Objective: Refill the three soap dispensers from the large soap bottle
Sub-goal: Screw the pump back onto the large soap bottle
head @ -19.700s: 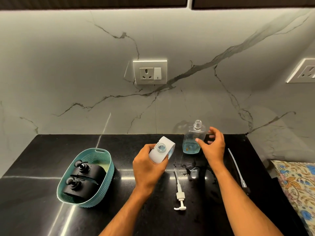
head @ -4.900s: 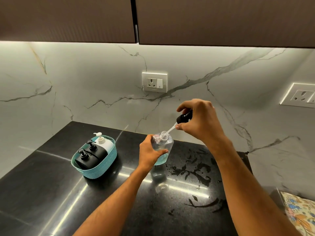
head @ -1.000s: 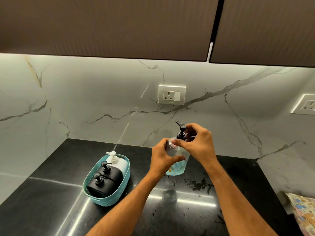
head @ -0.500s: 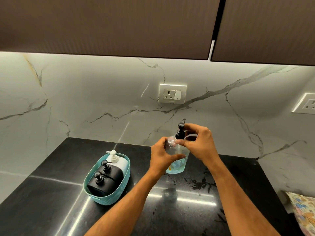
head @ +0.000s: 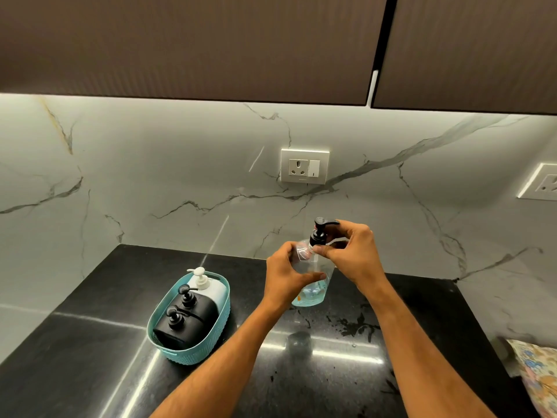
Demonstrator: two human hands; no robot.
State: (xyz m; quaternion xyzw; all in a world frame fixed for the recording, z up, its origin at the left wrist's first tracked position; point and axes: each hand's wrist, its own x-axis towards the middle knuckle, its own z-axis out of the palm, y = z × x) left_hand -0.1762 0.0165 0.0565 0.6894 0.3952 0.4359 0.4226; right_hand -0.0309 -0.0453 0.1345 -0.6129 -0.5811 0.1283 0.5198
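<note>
Black pump going back onto the clear bottle, centre frame.

My left hand (head: 287,274) wraps round the clear dispenser (head: 313,292), held just above the counter (head: 90,372); my right hand (head: 351,256) pinches the pump collar (head: 318,238), which I judge I'm screwing down. Next: tighten it square, then set it in the teal basket (head: 193,354) at lower left, where 2 black dispensers (head: 193,315) and 1 white bottle (head: 211,289) crowd the space. Wet smears (head: 355,325) lie beneath.

No readable text in my view.

The wall socket plate (head: 304,166) above the worktop's back edge carries a tiny mark under its outlet, too small to read; the clear dispenser (head: 310,292) I hold shows only blurred coloured specks.
</note>
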